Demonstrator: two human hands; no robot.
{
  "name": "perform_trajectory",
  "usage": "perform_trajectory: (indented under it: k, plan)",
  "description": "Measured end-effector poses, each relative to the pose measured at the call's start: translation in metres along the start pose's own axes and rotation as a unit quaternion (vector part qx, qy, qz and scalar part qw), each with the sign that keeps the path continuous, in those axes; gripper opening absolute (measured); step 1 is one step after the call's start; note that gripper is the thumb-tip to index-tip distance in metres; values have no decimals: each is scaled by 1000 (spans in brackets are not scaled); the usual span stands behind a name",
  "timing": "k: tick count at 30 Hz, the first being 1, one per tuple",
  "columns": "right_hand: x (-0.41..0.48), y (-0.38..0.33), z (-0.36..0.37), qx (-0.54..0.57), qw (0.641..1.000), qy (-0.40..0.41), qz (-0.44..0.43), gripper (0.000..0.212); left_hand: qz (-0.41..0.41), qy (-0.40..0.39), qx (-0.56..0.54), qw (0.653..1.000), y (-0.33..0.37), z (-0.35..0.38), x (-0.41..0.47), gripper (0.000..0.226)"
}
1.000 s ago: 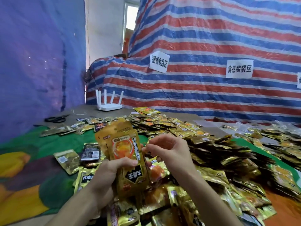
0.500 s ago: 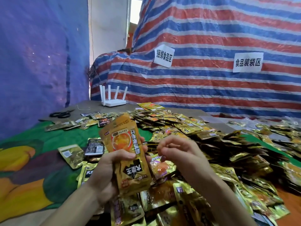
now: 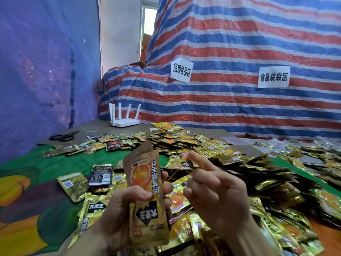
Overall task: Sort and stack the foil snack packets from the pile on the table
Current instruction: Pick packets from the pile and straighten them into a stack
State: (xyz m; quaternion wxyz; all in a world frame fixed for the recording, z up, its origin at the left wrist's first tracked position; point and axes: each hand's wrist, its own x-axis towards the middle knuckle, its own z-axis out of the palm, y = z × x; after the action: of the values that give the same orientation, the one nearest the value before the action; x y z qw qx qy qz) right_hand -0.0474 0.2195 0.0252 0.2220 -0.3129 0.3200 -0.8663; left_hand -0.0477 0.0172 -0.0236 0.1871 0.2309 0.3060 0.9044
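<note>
Holding the stack [image 3: 147, 172] upright, the left hand [image 3: 120, 211] clamps it, thumb across the front, likely to keep edges aligned. The right hand [image 3: 212, 193] hovers just beside, fingers loosely spread, gripping no packet. The pile [image 3: 230, 163] crowds the counter [image 3: 96, 126] at right and centre; the green cloth [image 3: 46, 163] at left offers open room for setting stacks down.

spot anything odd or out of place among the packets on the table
Two black packets lie among the gold packets: one on the green cloth left of the held stack, another farther back by the pile. The left hand holds the stack with its print upside down.
</note>
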Motion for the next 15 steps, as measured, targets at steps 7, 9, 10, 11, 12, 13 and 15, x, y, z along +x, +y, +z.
perform_trajectory:
  k: [7,9,10,11,12,13,15]
  plan:
    - [6,13,1,-150,986,73,-25,42,5,138,-3,990,7,-9,9,64]
    - [7,14,0,-207,971,110,-40,42,40,200,0,979,14,-10,10,47]
    - [7,16,0,-243,959,137,-49,43,60,226,2,972,17,-11,10,35]
    - [7,18,1,-282,943,165,-55,44,78,241,-3,967,19,-11,9,27]
    - [8,22,0,-316,928,188,-58,46,94,247,-9,964,20,-12,9,23]
    - [9,26,0,-344,915,201,-57,49,107,253,-14,962,21,-12,8,21]
    - [8,34,-1,-371,902,214,-50,58,128,265,-11,956,21,-12,8,19]
